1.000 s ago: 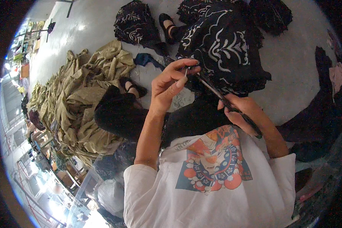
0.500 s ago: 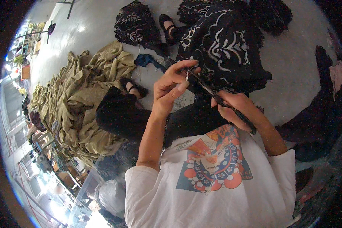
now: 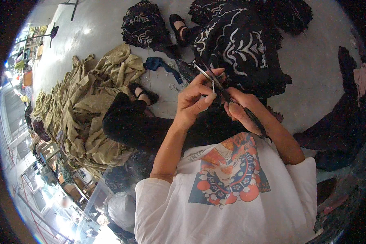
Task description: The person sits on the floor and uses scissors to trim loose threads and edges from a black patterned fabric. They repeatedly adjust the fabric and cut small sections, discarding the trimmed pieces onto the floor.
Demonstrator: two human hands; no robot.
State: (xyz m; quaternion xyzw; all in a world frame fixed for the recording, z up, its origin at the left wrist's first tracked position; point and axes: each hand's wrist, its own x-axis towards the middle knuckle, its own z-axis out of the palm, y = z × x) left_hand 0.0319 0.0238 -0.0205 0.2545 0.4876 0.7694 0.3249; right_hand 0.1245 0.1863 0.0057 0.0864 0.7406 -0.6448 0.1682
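Observation:
My right hand (image 3: 245, 109) is wrapped round a pair of scissors (image 3: 256, 120) with dark handles. The blades point up and left, slightly parted, and cross just above my left hand's fingers. In a pinch, my left hand (image 3: 194, 101) holds the edge of a black cloth with a narrow white trim (image 3: 213, 84); part of it is hidden behind the fingers. A black cloth with white leafy embroidery (image 3: 244, 53) spreads over my lap and beyond my hands.
To the left lies a big heap of olive-gold fabric (image 3: 89, 110). More black embroidered cloth (image 3: 144, 24) rests on the pale floor (image 3: 309, 77), along with a blue scrap (image 3: 162, 67) and loose threads. A clear plastic bag (image 3: 120, 209) stands near my left side.
My left hand has moved right and slightly down, closer to my right hand. The scissor blades have parted and now reach past my left fingers.

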